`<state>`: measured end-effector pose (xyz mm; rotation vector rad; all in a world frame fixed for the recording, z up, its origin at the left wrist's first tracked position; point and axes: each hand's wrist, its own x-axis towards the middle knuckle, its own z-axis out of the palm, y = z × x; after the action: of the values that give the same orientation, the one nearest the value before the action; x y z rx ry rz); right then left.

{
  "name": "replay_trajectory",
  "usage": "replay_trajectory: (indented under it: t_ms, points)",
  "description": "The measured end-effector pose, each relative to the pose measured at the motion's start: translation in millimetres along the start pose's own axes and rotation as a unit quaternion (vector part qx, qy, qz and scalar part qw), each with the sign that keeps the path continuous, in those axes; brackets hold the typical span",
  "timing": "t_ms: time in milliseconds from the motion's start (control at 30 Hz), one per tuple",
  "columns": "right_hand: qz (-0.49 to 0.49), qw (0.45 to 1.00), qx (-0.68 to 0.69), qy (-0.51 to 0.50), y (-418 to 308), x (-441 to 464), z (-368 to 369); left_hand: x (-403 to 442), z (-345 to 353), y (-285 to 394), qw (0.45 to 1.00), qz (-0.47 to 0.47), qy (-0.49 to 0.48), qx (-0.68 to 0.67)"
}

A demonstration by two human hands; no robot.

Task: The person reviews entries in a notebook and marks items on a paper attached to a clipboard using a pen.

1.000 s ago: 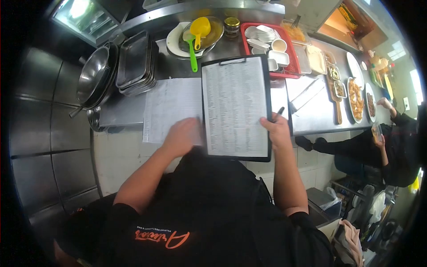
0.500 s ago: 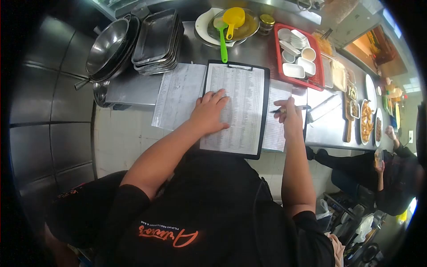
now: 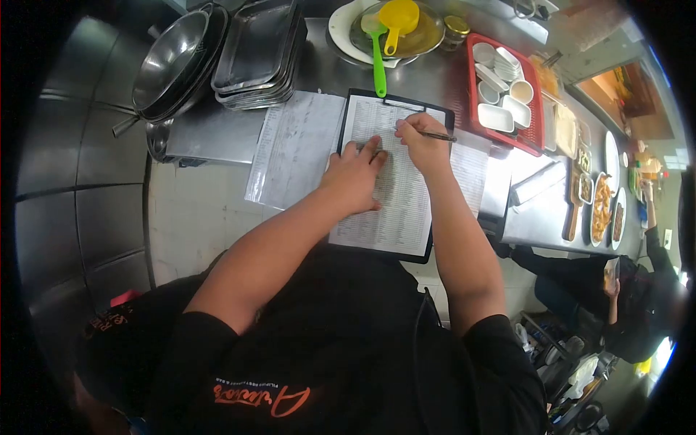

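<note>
A black clipboard (image 3: 448, 120) lies on the steel counter with a printed sheet (image 3: 391, 217) of rows and columns clipped to it. My left hand (image 3: 354, 176) rests on the sheet's left side, fingers spread and nothing in its grasp. Over the upper right part of the sheet, my right hand (image 3: 426, 148) is closed around a dark pen (image 3: 439, 136). Whether the pen's tip touches the paper is hidden by the fingers. Left of the clipboard lies a paper in a clear sleeve (image 3: 290, 159); another paper (image 3: 470, 170) sticks out on the right.
Stacked metal trays (image 3: 250, 51) and pans (image 3: 170, 65) stand at the left. Behind the clipboard are a green spatula (image 3: 378, 69) and a yellow scoop (image 3: 399, 18). A red basket (image 3: 535, 109) holds white dishes. Plated food (image 3: 601, 210) and another person (image 3: 638, 304) are at the right.
My right hand has moved left with the pen, from beside the clipboard onto the sheet. My left hand stays on the paper. The view has shifted slightly.
</note>
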<state>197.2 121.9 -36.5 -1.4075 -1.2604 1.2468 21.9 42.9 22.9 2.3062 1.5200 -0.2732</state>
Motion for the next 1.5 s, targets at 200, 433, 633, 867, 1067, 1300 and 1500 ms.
replay_trajectory:
  t_ms: [200, 433, 633, 867, 1067, 1300, 1500]
  points:
    - [-0.037, 0.991, -0.120, 0.047, 19.2, 5.6, 2.5, 1.8, 1.9, -0.7, 1.000, -0.001, 0.004, -0.019]
    - [-0.039, 0.989, -0.132, 0.056, 14.4, -0.7, 2.1, -0.2, 10.6, -4.7, 0.997, -0.001, 0.024, -0.068]
    - [-0.067, 0.986, -0.145, 0.047, 20.0, 1.4, -0.1, -1.4, 4.3, -3.3, 0.999, -0.001, 0.004, -0.034]
    - [-0.047, 0.993, -0.108, 0.030, 8.1, -6.4, -1.1, -1.3, 2.7, -2.0, 1.000, -0.003, 0.003, -0.027]
    - [-0.045, 0.994, -0.088, 0.045, 28.9, -21.0, -3.6, -1.1, 3.3, -1.0, 1.000, -0.010, 0.001, -0.021]
    - [-0.052, 0.991, -0.108, 0.066, 35.6, -25.0, -2.8, -1.7, 5.4, 0.3, 1.000, -0.008, 0.009, -0.017]
    - [-0.037, 0.991, -0.116, 0.059, 27.0, -28.0, -3.2, 0.1, 2.3, 1.5, 1.000, -0.014, -0.003, -0.012]
